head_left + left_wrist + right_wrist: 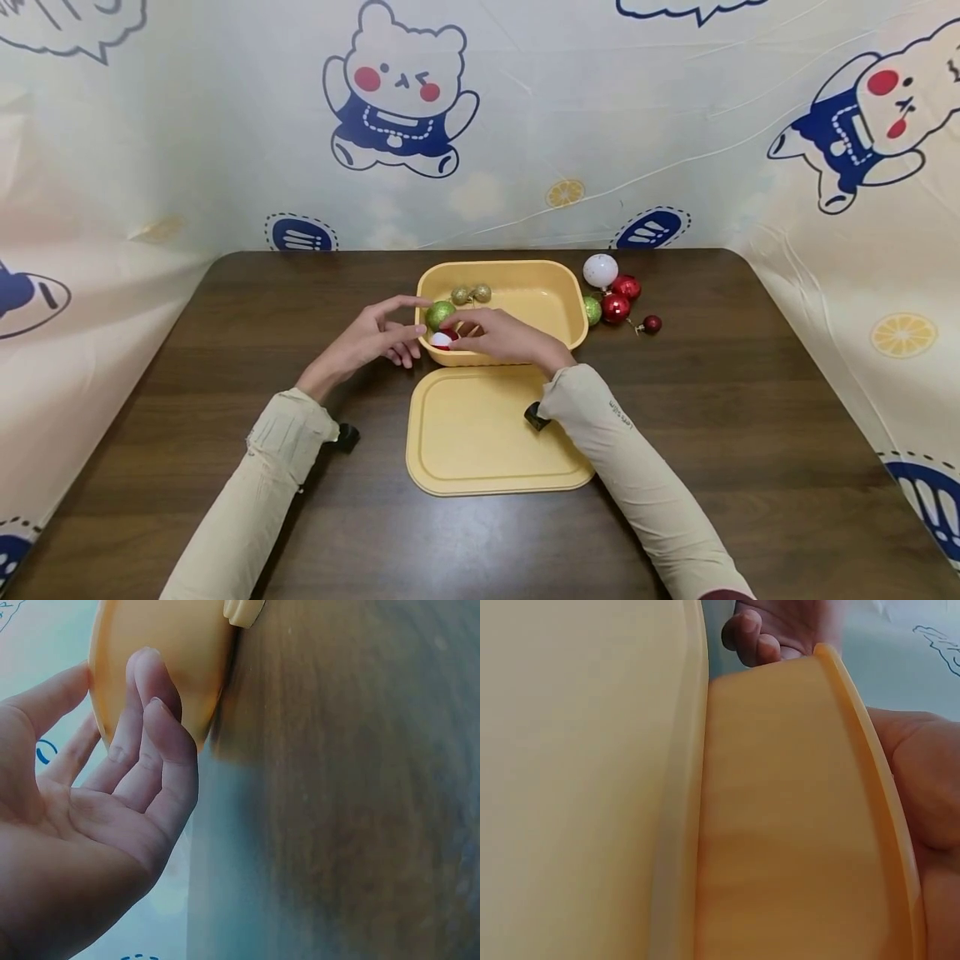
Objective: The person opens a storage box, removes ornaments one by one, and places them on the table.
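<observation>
In the head view, a yellow box (517,268) stands on the table with several baubles inside. My right hand (498,333) reaches over its near wall, thumb and fingers around a red-and-white bauble (442,341) in the near left corner. A glittery green bauble (439,315) lies just behind that one, and two small gold baubles (471,294) lie near the far wall. My left hand (378,333) is at the box's left end, fingertips at the rim, its other fingers loosely bent beside the wall. In the right wrist view, the box wall (787,817) hides the right fingers.
A flat yellow lid (480,433) lies in front of the box, under the right forearm. Right of the box sit a white bauble (600,271), red baubles (617,307), a green bauble (592,311) and a small dark red one (652,324). A printed curtain (510,125) hangs behind the table.
</observation>
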The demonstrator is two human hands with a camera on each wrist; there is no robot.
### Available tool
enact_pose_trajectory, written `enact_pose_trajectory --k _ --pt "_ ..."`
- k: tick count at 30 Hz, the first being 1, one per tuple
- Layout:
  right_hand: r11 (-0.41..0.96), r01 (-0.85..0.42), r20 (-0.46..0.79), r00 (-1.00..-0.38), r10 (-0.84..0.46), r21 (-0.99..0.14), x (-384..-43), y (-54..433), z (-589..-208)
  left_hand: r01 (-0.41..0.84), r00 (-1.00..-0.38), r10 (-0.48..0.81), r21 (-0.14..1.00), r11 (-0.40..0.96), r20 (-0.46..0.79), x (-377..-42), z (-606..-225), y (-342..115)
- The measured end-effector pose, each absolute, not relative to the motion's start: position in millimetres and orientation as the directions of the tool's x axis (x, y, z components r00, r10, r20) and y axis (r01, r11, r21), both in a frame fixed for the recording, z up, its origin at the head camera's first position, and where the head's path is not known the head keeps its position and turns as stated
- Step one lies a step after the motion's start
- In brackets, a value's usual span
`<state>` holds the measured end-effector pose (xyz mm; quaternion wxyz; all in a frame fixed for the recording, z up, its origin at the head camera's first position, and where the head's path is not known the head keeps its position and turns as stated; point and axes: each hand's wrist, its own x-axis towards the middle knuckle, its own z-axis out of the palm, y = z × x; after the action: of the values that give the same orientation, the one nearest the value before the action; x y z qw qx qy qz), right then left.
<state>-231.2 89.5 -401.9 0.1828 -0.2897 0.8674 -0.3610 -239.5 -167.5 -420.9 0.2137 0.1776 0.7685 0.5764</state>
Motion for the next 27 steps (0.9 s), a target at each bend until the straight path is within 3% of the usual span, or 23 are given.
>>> enact_pose_trajectory --k 27 --pt "0.551 -0.338 -0.004 -0.85 -0.528 -0.763 -231.0 94.2 -406.5 0.03 -0.841 0.527 0.964 0.264 -0.118 -240.1 -422.1 -166.5"
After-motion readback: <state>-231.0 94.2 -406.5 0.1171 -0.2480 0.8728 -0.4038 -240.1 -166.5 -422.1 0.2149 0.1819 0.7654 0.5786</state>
